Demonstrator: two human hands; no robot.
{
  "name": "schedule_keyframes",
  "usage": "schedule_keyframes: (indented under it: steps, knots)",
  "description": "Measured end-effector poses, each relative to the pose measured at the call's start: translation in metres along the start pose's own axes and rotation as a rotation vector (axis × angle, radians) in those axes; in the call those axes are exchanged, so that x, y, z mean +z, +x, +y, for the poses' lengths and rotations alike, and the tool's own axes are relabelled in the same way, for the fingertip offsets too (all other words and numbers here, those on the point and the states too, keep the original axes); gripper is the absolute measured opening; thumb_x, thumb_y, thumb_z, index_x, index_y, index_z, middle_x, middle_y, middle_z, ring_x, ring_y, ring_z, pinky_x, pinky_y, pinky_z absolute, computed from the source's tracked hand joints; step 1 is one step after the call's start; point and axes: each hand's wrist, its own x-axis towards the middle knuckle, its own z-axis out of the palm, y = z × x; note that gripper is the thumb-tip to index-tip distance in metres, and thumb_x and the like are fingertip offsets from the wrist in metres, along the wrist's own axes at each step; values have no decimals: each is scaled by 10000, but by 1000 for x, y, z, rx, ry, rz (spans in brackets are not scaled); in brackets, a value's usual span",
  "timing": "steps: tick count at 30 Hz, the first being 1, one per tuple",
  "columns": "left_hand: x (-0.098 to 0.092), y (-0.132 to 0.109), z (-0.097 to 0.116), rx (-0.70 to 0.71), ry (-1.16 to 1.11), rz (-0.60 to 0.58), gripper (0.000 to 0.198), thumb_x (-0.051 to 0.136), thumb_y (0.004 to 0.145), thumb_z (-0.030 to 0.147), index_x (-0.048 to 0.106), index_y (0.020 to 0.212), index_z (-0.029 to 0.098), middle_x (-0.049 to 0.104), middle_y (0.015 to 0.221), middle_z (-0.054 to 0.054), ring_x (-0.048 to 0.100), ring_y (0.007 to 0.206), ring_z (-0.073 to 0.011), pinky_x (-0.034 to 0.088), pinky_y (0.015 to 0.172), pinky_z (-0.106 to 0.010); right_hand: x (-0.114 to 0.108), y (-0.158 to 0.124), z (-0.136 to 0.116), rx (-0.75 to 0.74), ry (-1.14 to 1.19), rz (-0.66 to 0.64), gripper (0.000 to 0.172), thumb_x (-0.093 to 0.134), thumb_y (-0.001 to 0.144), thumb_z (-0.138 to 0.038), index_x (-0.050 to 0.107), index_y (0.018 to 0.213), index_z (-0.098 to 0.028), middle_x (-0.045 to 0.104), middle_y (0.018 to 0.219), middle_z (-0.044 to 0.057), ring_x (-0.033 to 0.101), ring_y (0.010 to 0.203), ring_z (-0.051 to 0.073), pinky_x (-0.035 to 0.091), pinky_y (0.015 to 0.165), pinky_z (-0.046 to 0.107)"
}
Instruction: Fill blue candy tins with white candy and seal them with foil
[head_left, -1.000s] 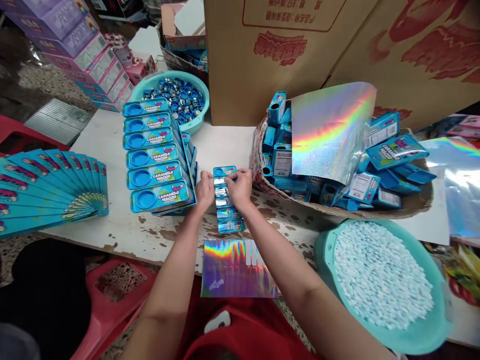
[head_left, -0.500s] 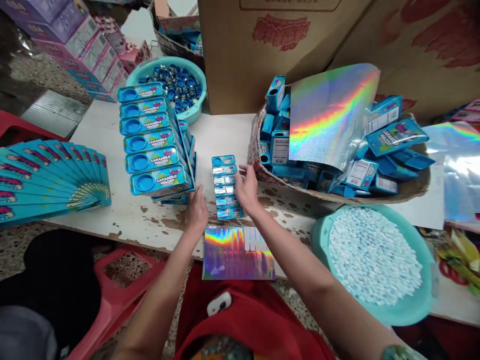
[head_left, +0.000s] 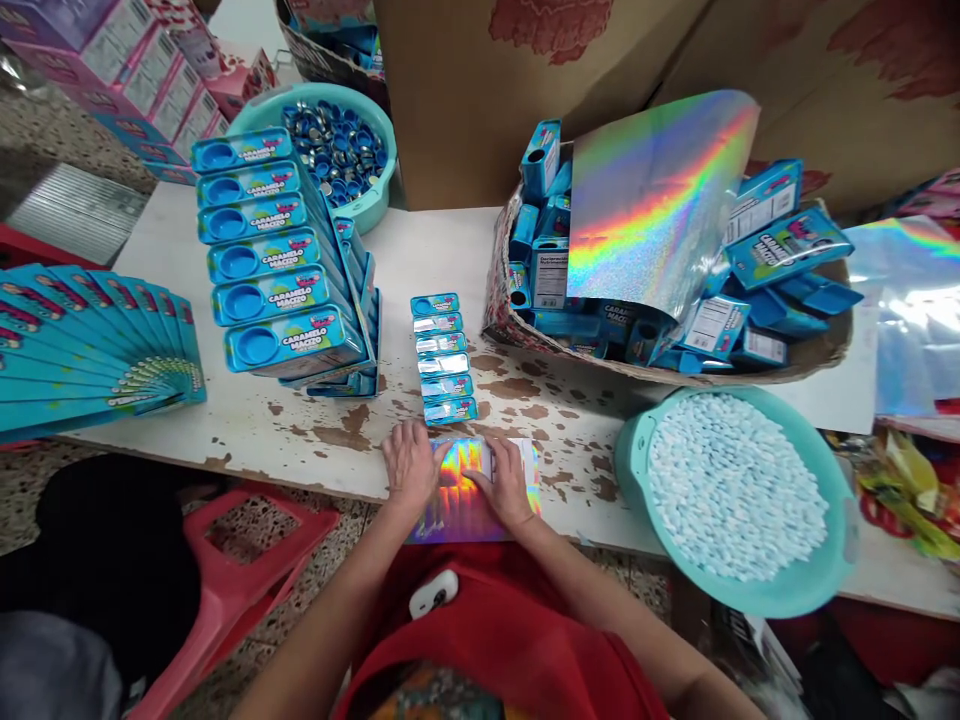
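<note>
A shiny rainbow sticker sheet (head_left: 457,512) lies at the table's front edge, both hands on it. My left hand (head_left: 411,464) rests over its upper left corner, fingers lying flat and thumb out toward the middle. At its right part is my right hand (head_left: 507,484), fingers stretched forward and thumb spread to the left over the sheet. Whether a sticker is lifted there I cannot make out. Just beyond the hands stands a row of small blue candy boxes (head_left: 446,386), several with silvery strips across their tops.
To the left stand stacked blue boxes (head_left: 289,345) and a fan of blue cards (head_left: 82,370). Behind them, a teal basin (head_left: 386,190) holds blue caps. On the right are a cardboard tray (head_left: 499,290) of blue boxes and a teal tub (head_left: 634,460) of pale candies.
Both hands have come back toward me from the stacked boxes and the small row, onto the sticker sheet. The boxes stay in place; the camera view has shifted slightly.
</note>
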Motion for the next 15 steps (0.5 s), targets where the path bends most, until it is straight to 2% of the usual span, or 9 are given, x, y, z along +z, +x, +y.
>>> schedule_keyframes:
  steps: [4, 9, 12, 15]
  knots:
    - [-1, -4, 2, 5, -23, -19, 414, 440, 886, 473, 557, 1039, 107, 593, 1043, -198, 500, 1006, -337, 384, 835, -458, 3, -12, 5, -29, -8, 58, 574, 589, 847, -407, 364, 1337, -212, 479, 1160, 147, 492, 1086, 266, 504, 898, 464]
    - [-1, -7, 3, 63, -59, -56, 411, 448, 885, 478, 580, 1080, 142, 609, 1048, -159, 492, 1010, -323, 354, 865, -473, 6, -18, 10, -90, -18, 69, 631, 598, 845, -382, 296, 1381, -242, 455, 1181, 142, 486, 1103, 258, 501, 922, 451]
    - [-6, -1, 3, 137, -49, -103, 394, 442, 875, 518, 640, 1010, 205, 620, 1016, -134, 486, 1012, -329, 332, 861, -487, 5, -16, 9, -84, -33, 51, 662, 611, 829, -424, 302, 1387, -248, 454, 1189, 138, 483, 1109, 263, 491, 938, 457]
    - [-10, 4, 1, 214, -56, -182, 299, 442, 898, 448, 673, 931, 261, 626, 948, -90, 514, 976, -280, 319, 854, -453, 4, -11, 4, -96, -79, 30, 715, 596, 838, -434, 255, 1432, -230, 434, 1253, 150, 451, 1163, 274, 472, 959, 468]
